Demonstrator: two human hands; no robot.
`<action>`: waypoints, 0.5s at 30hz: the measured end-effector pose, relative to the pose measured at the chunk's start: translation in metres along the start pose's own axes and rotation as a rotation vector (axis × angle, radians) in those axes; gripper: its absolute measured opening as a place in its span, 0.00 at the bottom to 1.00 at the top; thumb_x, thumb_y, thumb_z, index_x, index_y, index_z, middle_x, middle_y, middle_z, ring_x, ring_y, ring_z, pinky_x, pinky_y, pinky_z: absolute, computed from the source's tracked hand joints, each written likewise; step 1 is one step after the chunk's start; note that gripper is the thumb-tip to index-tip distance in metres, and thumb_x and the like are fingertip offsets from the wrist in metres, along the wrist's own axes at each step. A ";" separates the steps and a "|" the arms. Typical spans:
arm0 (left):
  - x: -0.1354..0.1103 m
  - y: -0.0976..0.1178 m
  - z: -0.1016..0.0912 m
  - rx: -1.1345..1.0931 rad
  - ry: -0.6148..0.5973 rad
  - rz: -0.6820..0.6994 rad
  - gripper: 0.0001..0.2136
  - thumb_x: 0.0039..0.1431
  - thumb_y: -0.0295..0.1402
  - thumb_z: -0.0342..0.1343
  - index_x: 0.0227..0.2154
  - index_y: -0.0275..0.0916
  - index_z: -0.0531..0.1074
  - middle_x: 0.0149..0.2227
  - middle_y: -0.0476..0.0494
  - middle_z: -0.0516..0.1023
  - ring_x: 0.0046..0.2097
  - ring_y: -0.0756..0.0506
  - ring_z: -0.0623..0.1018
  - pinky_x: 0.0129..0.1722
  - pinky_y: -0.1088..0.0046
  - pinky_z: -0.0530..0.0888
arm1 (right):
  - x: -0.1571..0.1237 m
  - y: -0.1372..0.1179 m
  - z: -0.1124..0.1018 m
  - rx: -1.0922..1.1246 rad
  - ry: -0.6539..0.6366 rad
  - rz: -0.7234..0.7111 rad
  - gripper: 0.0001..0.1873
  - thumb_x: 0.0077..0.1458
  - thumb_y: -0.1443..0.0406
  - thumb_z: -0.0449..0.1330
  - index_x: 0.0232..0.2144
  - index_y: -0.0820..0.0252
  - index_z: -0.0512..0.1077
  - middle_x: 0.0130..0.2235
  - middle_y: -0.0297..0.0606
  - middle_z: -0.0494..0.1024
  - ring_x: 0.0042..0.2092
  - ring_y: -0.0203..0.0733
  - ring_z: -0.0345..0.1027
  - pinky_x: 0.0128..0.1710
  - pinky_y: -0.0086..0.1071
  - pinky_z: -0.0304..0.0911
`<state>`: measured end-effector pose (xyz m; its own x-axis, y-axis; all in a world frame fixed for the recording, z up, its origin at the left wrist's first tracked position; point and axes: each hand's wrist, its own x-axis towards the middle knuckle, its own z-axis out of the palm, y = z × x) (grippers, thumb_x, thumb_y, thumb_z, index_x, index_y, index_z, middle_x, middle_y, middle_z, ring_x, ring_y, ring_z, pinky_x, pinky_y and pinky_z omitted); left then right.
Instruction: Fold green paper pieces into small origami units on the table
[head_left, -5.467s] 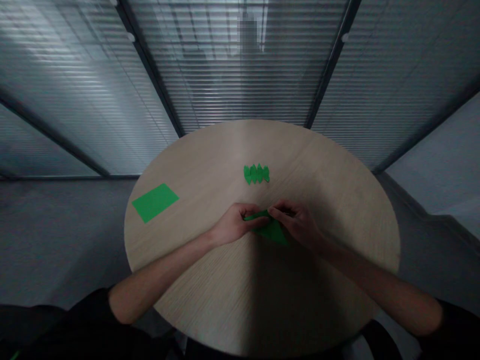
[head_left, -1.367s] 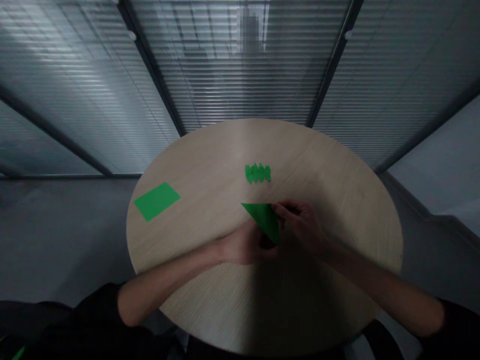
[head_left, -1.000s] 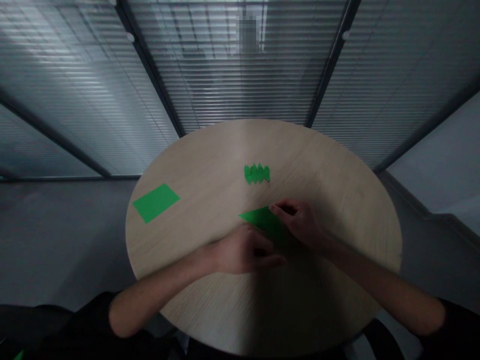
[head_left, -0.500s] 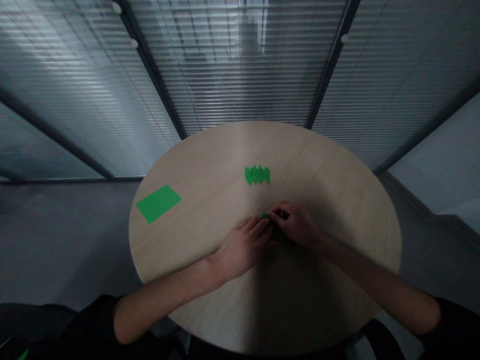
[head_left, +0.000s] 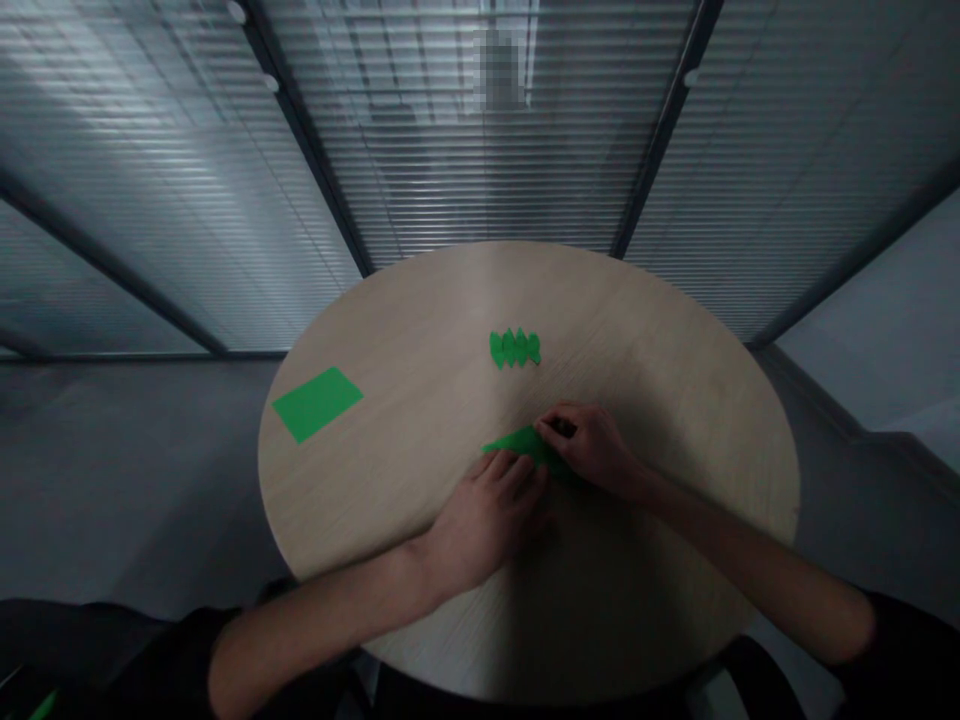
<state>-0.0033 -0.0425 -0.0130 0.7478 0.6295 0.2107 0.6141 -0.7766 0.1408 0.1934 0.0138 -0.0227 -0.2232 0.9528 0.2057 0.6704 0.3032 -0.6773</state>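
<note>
A piece of green paper [head_left: 523, 438] lies on the table in front of me, partly hidden by my hands. My left hand [head_left: 491, 510] rests over its near edge, fingers laid on the paper and slightly bent. At the far corner of the paper, my right hand [head_left: 589, 445] pinches it between thumb and forefinger. Beyond the hands is a small row of green folded paper pieces [head_left: 515, 348] with pointed ends, set side by side. A flat green paper sheet [head_left: 318, 404] lies at the table's left side.
The round wooden table [head_left: 420, 340] carries all the paper. Behind it stands a glass partition with blinds [head_left: 487, 190]. Dark chair parts [head_left: 761, 680] show under the near edge, and a bit of green [head_left: 45, 706] is at the lower left corner.
My left hand has drawn back a little toward me, and more of the green paper now shows between the hands. My right hand stays almost in place.
</note>
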 end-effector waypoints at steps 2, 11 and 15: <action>0.002 0.001 0.000 -0.010 -0.013 -0.015 0.17 0.63 0.40 0.61 0.47 0.32 0.75 0.43 0.37 0.78 0.45 0.35 0.75 0.47 0.55 0.77 | 0.000 0.000 0.000 0.000 -0.005 -0.002 0.09 0.61 0.64 0.60 0.32 0.60 0.79 0.34 0.40 0.82 0.34 0.42 0.74 0.36 0.34 0.65; -0.006 0.009 -0.008 0.001 -0.075 -0.099 0.26 0.62 0.46 0.61 0.58 0.38 0.70 0.47 0.37 0.75 0.50 0.33 0.73 0.53 0.49 0.73 | 0.000 0.001 0.001 0.001 0.004 0.009 0.09 0.61 0.63 0.61 0.32 0.60 0.79 0.34 0.40 0.82 0.35 0.43 0.75 0.37 0.34 0.67; -0.004 0.009 -0.005 0.043 -0.040 -0.088 0.27 0.60 0.49 0.62 0.56 0.38 0.71 0.48 0.36 0.76 0.50 0.32 0.73 0.54 0.48 0.72 | 0.000 0.002 0.001 0.006 0.006 0.009 0.09 0.61 0.64 0.61 0.32 0.61 0.79 0.34 0.41 0.82 0.34 0.43 0.76 0.37 0.34 0.67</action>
<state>-0.0018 -0.0522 -0.0072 0.6993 0.6966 0.1605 0.6877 -0.7168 0.1149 0.1940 0.0141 -0.0254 -0.2132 0.9555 0.2038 0.6682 0.2947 -0.6831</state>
